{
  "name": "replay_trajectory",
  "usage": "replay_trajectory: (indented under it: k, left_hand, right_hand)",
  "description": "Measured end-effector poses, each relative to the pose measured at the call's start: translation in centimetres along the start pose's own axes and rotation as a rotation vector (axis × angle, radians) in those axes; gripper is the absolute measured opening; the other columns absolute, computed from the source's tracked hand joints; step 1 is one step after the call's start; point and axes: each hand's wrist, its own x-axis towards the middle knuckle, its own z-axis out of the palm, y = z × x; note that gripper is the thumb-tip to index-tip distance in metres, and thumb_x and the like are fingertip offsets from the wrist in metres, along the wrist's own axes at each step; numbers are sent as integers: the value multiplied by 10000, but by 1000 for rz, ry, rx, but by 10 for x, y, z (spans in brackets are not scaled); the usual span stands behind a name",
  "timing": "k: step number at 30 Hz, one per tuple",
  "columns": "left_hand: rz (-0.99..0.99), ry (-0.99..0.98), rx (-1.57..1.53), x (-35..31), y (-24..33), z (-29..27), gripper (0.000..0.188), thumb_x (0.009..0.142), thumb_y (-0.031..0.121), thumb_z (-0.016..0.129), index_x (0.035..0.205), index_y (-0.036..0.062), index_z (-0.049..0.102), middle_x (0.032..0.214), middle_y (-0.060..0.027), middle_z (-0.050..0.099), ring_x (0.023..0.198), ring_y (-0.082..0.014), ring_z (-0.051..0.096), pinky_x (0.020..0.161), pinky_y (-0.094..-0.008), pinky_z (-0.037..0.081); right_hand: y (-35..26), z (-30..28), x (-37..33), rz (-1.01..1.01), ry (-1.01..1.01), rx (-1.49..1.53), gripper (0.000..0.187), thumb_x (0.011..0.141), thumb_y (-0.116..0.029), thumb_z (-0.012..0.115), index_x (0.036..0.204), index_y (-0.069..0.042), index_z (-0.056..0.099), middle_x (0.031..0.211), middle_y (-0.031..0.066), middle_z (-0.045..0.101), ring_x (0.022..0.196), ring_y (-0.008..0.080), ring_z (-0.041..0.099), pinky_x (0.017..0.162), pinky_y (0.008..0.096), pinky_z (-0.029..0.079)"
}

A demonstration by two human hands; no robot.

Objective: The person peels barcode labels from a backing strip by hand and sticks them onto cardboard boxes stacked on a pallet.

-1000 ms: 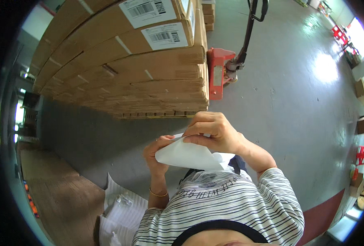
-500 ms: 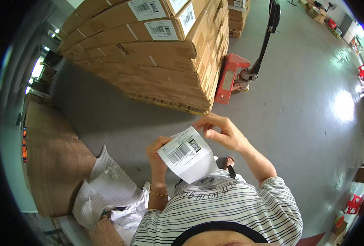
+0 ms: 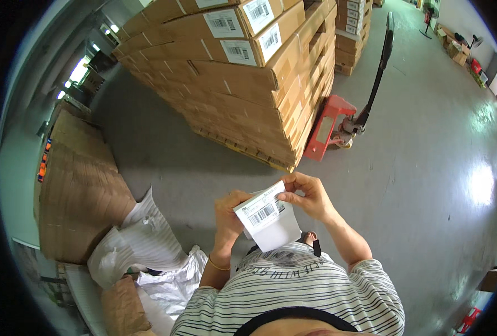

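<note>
A stack of white printed labels (image 3: 273, 232) is in front of my chest, its top label carrying a barcode and a square code. My left hand (image 3: 229, 217) grips the stack along its left side, fingers mostly hidden behind it. At the upper right corner my right hand (image 3: 311, 197) pinches the labels, thumb on top and partly covering the square code. Beyond my hands rises a tall load of brown cartons (image 3: 231, 106), with similar white labels (image 3: 224, 23) stuck on the upper boxes.
A red pallet jack (image 3: 329, 126) with a black handle stands at the load's right corner. Flattened cardboard (image 3: 80, 196) leans at the left, beside white foam sheeting (image 3: 142, 241) and a brown paper bag (image 3: 124, 305). More cartons (image 3: 349, 47) are stacked behind.
My right hand has come in from beside the labels and now pinches their upper right corner. The stack has tilted in my left hand. The view has shifted, so the cartons appear further right and lower.
</note>
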Motion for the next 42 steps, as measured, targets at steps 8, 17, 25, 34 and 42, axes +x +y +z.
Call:
replay_trajectory:
  k: [8,17,25,34,42]
  left_hand:
    - [-20,-51,-137,2,18,3,129,744,38,761,864,17,720,802,-62,716,724,-112,664,618,-231,490]
    - [24,-86,-114,-3,11,-7,143,794,31,721,936,15,725,830,-73,713,732,-146,667,630,-258,496]
    - [18,-90,-147,-4,6,-13,150,799,10,699,947,13,720,831,-87,708,744,-166,670,641,-267,494]
    - [46,-66,-146,-2,1,-17,154,771,33,733,923,17,726,815,-69,712,712,-147,665,624,-262,491]
    - [27,-51,-57,-2,0,-16,178,747,58,735,924,58,749,810,-72,717,697,-188,669,630,-290,494]
  right_hand:
    - [-3,-2,-10,-6,75,67,273,834,-123,770,1048,6,659,855,29,686,776,96,610,747,265,497]
    - [6,0,-5,8,30,210,186,847,-81,754,995,-3,673,855,17,693,796,65,611,753,234,481]
    - [1,7,3,4,5,252,183,861,-69,738,1010,10,668,879,35,702,820,78,628,750,238,488]
    - [0,12,9,52,-51,273,309,874,-185,746,1103,-1,653,931,24,686,842,75,611,768,234,484]
    - [5,9,8,-2,-72,166,289,885,-194,734,1078,10,667,920,19,684,812,64,591,743,243,487]
